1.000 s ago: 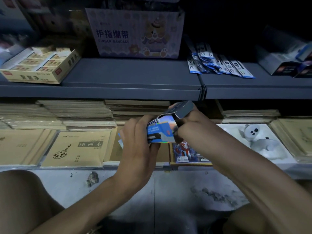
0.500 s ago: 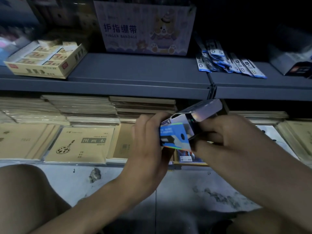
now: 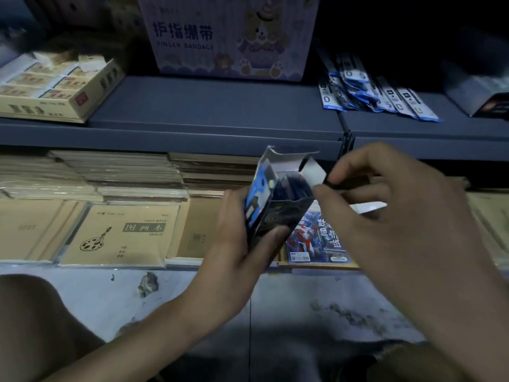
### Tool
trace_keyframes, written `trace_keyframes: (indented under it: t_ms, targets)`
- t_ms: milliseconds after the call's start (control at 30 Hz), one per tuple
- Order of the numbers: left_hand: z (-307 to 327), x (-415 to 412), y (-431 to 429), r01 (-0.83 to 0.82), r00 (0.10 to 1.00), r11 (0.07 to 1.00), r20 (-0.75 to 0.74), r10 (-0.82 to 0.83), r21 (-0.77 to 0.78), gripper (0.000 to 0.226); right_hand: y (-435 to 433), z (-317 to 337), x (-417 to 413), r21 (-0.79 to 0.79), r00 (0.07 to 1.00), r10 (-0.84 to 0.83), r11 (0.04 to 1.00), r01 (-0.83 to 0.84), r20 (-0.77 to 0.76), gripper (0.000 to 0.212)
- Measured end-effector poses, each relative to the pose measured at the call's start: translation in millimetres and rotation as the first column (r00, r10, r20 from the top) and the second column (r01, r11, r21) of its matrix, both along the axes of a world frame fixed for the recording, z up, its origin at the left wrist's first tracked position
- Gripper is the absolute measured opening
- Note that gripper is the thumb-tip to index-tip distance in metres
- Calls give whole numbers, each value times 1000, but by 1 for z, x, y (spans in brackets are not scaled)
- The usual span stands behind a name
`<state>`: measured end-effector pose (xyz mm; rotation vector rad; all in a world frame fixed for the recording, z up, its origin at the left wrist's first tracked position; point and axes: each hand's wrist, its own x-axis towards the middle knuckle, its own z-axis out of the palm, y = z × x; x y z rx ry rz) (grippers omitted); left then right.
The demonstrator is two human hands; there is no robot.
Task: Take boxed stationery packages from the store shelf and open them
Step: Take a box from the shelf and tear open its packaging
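Gripping the now-upright open box (image 3: 264, 210), the left hand (image 3: 234, 260) steadies it; right hand (image 3: 385, 216) pinches a dark item (image 3: 337, 185).

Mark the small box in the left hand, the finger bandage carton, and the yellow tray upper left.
Small blue-and-black cardboard box (image 3: 257, 198): head view, blue side face.
Lilac cardboard finger bandage carton (image 3: 234, 37): head view, printed front.
Yellow cardboard display tray (image 3: 33, 110): head view, front wall.
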<state>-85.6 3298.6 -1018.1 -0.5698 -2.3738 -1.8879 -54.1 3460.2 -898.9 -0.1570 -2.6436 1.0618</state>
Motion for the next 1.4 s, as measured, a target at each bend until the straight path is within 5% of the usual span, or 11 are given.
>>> trace_keyframes:
  t_ms: [167,333,467,600,767,1000,1400]
  targets:
    - [1,6,4,31,995,996,96,-38,78,33,16,-12,-25,-261,978,40,965,15,204,42]
    - [-3,4,5,45,997,999,55,-46,22,36,20,-23,-32,-324,969,78,946,2,234,14]
    - [-7,0,3,248,928,965,266,-261,80,46,21,-25,-27,-102,997,-71,993,67,-34,19]
    - [-13,5,2,420,827,906,385,-408,58,42,21,-19,-21,19,974,-20,1000,25,-224,28]
    - [-24,9,0,415,857,909,349,-379,-31,41,29,-26,-26,-111,957,290,952,-285,30,7]
    - [-27,3,-8,349,902,929,311,-298,-122,45,39,-37,-24,-85,867,457,889,-449,198,15]
    - [-25,2,-10,335,928,905,258,-269,-262,48,38,-35,-19,255,875,484,847,-467,-5,10]
